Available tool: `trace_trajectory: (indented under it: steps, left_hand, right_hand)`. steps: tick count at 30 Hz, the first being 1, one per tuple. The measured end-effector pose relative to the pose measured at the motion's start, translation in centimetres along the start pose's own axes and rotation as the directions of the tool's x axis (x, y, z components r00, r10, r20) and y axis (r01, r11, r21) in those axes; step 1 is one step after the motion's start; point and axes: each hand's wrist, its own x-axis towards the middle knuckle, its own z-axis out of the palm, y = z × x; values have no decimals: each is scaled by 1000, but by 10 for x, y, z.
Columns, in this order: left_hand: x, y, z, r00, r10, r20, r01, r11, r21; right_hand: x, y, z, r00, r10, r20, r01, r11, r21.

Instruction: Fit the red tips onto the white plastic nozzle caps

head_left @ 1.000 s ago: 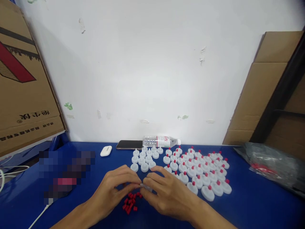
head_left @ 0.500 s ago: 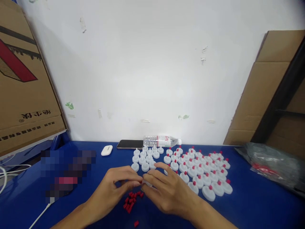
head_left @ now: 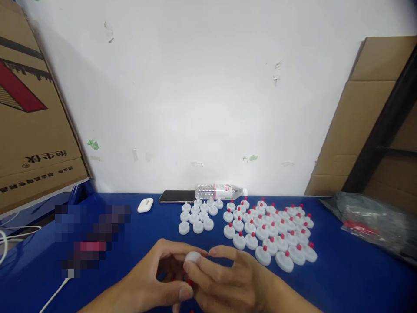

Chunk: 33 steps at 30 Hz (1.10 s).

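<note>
Blue cloth is spread over the table [head_left: 342, 278], and a white wall is seen behind it. Nearest of all, a white cap [head_left: 193, 256] is held between the two hands, low in the middle of the view. It is pinched by the left hand [head_left: 156, 278] from one side and by the right hand [head_left: 224, 278] from the other, so both hands are closed on it. A few red plugs [head_left: 189, 282] can just be seen under the fingers; most of them are hidden. A little farther off, to the right, many capped pieces [head_left: 270, 230] with red tops are laid out in rows. Just left of them, a smaller bunch of plain caps [head_left: 198, 215] with no red tops is set. At the far edge, a phone [head_left: 177, 196], a bottle [head_left: 220, 191] on its side and a small white case [head_left: 145, 205] are laid by the wall. A dark bag [head_left: 374, 221] is seen far right, and a box [head_left: 32, 130] far left. The cap could be dropped if the pinch is let go too soon. The loose red plugs could be knocked off the table by a wrist, since they lie right under the hands. The neat rows could be bumped by the right arm.
</note>
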Motion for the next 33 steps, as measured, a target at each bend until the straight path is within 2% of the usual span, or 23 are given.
trace_trajectory:
  steps: [5,8,12,14,17,19,21,23,24,25,27,29,33]
  left_hand:
    - [0,3,5,993,84,-87,-56,957,284]
    - [0,4,7,991,58,-123,-19,955,298]
    - [-1,8,8,999,2,-52,16,940,341]
    - [-2,9,7,989,77,-128,-16,904,428]
    - [-5,9,8,933,222,-284,-13,808,590]
    - [-6,6,10,915,276,-295,19,700,713]
    - [-7,0,13,908,369,-200,-15,504,863]
    - [-8,-7,18,903,429,20,-149,270,951]
    - [-8,-12,21,910,395,127,-213,184,960]
    - [-9,-15,24,936,314,160,-204,113,972]
    - [-9,-22,30,948,243,205,-221,37,975]
    - [-9,-25,33,961,192,201,-208,16,978]
    - [-9,-26,34,974,165,153,-163,47,985]
  right_hand:
    - [-1,-3,4,1000,0,8,0,999,33]
    - [-1,-4,5,1000,-13,10,13,999,34]
    - [-1,-3,3,1000,10,-6,-10,998,57]
    - [-2,-1,1,1000,18,23,-19,998,60]
    - [-3,7,-3,995,84,53,-84,996,12]
    - [-6,14,-5,978,183,102,-180,983,-37]
    - [-10,20,-5,932,298,206,-292,955,-61]
    - [-16,23,-3,852,385,355,-390,919,-59]
    - [-18,24,-3,803,411,431,-430,901,-58]
    - [-20,25,-2,752,427,502,-462,885,-60]
    - [-21,25,-1,662,428,616,-499,864,-64]
    - [-21,25,-1,603,417,680,-518,853,-64]
    - [-20,26,-3,572,414,708,-527,847,-69]
